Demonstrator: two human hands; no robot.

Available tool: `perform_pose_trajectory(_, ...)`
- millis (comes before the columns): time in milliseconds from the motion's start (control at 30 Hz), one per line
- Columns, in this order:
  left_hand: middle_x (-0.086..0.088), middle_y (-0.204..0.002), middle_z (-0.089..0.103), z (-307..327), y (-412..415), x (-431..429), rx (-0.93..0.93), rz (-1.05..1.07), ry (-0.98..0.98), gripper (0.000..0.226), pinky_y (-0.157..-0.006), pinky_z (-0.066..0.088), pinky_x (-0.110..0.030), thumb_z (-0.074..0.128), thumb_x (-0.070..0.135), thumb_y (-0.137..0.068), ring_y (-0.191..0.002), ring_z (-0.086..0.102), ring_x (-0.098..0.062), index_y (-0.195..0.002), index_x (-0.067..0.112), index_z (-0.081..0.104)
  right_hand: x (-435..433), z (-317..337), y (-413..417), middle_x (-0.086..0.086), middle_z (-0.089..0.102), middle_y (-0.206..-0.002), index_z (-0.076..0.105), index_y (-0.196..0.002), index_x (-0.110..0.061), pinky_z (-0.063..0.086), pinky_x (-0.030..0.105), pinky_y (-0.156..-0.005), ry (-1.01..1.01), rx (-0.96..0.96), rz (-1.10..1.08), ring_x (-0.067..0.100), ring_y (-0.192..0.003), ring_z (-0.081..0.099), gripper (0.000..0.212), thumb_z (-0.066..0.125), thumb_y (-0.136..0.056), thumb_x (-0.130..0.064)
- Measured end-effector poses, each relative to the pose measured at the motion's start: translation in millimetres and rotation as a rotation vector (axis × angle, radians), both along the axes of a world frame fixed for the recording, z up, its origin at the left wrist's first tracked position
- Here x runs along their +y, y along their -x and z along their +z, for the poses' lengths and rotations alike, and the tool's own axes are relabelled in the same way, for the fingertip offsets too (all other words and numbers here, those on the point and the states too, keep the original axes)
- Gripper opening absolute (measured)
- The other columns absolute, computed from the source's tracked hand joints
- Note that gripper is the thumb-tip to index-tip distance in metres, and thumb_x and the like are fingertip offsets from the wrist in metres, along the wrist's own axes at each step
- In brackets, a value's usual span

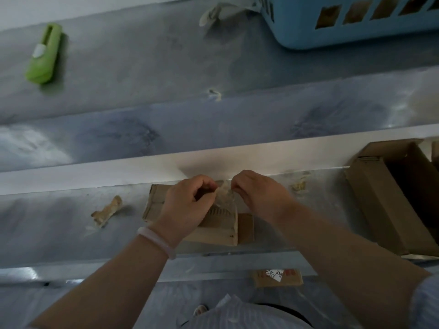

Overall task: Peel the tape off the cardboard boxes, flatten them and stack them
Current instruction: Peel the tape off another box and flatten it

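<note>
A small brown cardboard box [221,230] lies on the metal table near its front edge, partly hidden under my hands. My left hand [187,200] rests on top of the box and pinches one side of a crumpled strip of clear tape [225,197]. The other side of that strip is pinched by my right hand [256,189], just to the right. The tape rises from the box's top at its far end. A larger open cardboard box [394,200] lies on its side at the right edge of the table.
A green box cutter [44,54] lies far left. A blue plastic basket [351,20] stands at the far right, with crumpled tape [213,14] beside it. More tape scraps [108,211] lie left of the small box. Below the table edge sits a labelled carton [278,277].
</note>
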State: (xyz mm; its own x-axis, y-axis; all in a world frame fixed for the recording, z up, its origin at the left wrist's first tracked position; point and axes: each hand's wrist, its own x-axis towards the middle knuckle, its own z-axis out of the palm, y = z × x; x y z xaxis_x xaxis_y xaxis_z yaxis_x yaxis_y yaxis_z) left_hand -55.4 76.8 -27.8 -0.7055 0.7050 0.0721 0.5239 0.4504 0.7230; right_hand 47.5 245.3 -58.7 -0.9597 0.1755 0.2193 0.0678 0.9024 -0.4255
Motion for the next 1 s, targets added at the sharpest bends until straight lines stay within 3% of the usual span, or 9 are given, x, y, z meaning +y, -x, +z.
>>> perform_pose_trajectory(133, 0.018, -0.086, 0.065, 1.9, -1.8, -0.3, 0.069, -0.016, 0.035, 0.022, -0.076, 0.053, -0.037, 0.054, 0.049, -0.075, -0.082, 0.060, -0.001, -0.090, 0.035, 0.062, 0.7, 10.0, 5.1, 0.006, 0.059, -0.086, 0.058, -0.088, -0.013, 0.039, 0.027, -0.058, -0.120, 0.065, 0.088, 0.024, -0.067, 0.057, 0.018, 0.043, -0.087, -0.022)
perform_pose_trajectory(333, 0.024, -0.094, 0.066, -0.3, -0.2, 0.8, 0.105, -0.014, 0.033, 0.040, -0.088, 0.050, -0.037, 0.060, 0.058, -0.075, -0.094, 0.060, 0.001, -0.110, 0.039, 0.054, -5.2, 19.2, 8.6, 0.008, 0.056, -0.089, 0.055, -0.089, -0.009, 0.037, 0.027, -0.065, -0.020, 0.086, 0.141, 0.026, -0.075, 0.054, 0.008, 0.054, -0.082, -0.006)
perform_pose_trajectory(433, 0.025, -0.096, 0.065, -0.2, 2.0, 0.4, 0.142, -0.055, 0.065, 0.038, -0.089, 0.050, -0.035, 0.058, 0.056, -0.077, -0.094, 0.059, 0.002, -0.111, 0.040, 0.059, -12.3, 20.9, 1.9, 0.004, 0.056, -0.094, 0.055, -0.094, -0.012, 0.041, 0.027, -0.071, 0.123, 0.095, 0.121, 0.020, -0.083, 0.053, 0.014, 0.044, -0.092, -0.019)
perform_pose_trajectory(600, 0.021, -0.093, 0.069, 1.3, 3.1, 1.3, 0.157, -0.093, 0.046, 0.039, -0.084, 0.050, -0.031, 0.053, 0.062, -0.073, -0.089, 0.060, 0.004, -0.093, 0.034, 0.072, -21.6, 27.8, -10.8, -0.009, 0.059, -0.085, 0.056, -0.087, -0.020, 0.039, 0.013, -0.070, 0.495, 0.007, -0.043, 0.002, -0.077, 0.052, 0.011, 0.052, -0.095, -0.013)
perform_pose_trajectory(733, 0.022, -0.096, 0.067, -3.3, 7.8, 0.2, 0.110, -0.097, 0.014, 0.016, -0.090, 0.049, -0.033, 0.069, 0.043, -0.076, -0.093, 0.060, 0.003, -0.086, 0.031, 0.075, -19.3, 14.2, -21.0, -0.010, 0.072, -0.097, 0.065, -0.095, -0.033, 0.055, 0.040, -0.089, 0.932, 0.122, -0.272, 0.007, -0.092, 0.068, 0.015, 0.059, -0.094, -0.020)
perform_pose_trajectory(767, 0.022, -0.096, 0.067, -4.0, 8.6, 0.2, 0.105, -0.101, 0.008, 0.010, -0.090, 0.049, -0.034, 0.070, 0.037, -0.077, -0.094, 0.060, 0.003, -0.085, 0.031, 0.074, -19.0, 13.9, -25.9, -0.015, 0.069, -0.111, 0.064, -0.107, -0.041, 0.052, 0.039, -0.096, 0.923, 0.095, -0.249, 0.004, -0.104, 0.064, 0.021, 0.064, -0.091, -0.028)
perform_pose_trajectory(833, 0.024, -0.092, 0.065, -3.9, 8.3, 0.3, 0.101, -0.103, 0.006, 0.008, -0.089, 0.049, -0.033, 0.068, 0.035, -0.077, -0.092, 0.060, 0.002, -0.082, 0.032, 0.073, -22.4, 13.7, -34.0, -0.023, 0.045, -0.139, 0.042, -0.139, -0.046, 0.038, 0.028, -0.107, 0.814, -0.109, -0.117, -0.003, -0.126, 0.044, 0.065, 0.072, -0.081, -0.044)
perform_pose_trajectory(900, 0.022, -0.087, 0.063, -2.1, 5.5, 0.2, 0.109, -0.102, 0.006, 0.006, -0.084, 0.050, -0.034, 0.063, 0.037, -0.075, -0.087, 0.060, -0.002, -0.076, 0.034, 0.068, -30.0, 11.1, -36.8, -0.022, 0.032, -0.141, 0.020, -0.151, -0.039, 0.025, 0.016, -0.105, 0.628, -0.246, -0.040, -0.006, -0.128, 0.028, 0.093, 0.076, -0.076, -0.048)
perform_pose_trajectory(1000, 0.019, -0.086, 0.060, -0.7, 3.0, -0.8, 0.111, -0.109, 0.015, 0.004, -0.083, 0.050, -0.034, 0.062, 0.032, -0.077, -0.087, 0.060, -0.007, -0.075, 0.034, 0.060, -39.1, -0.7, -34.7, -0.021, 0.035, -0.134, 0.019, -0.148, -0.042, 0.029, 0.017, -0.107, 0.636, -0.189, -0.067, 0.000, -0.128, 0.033, 0.096, 0.079, -0.073, -0.045)
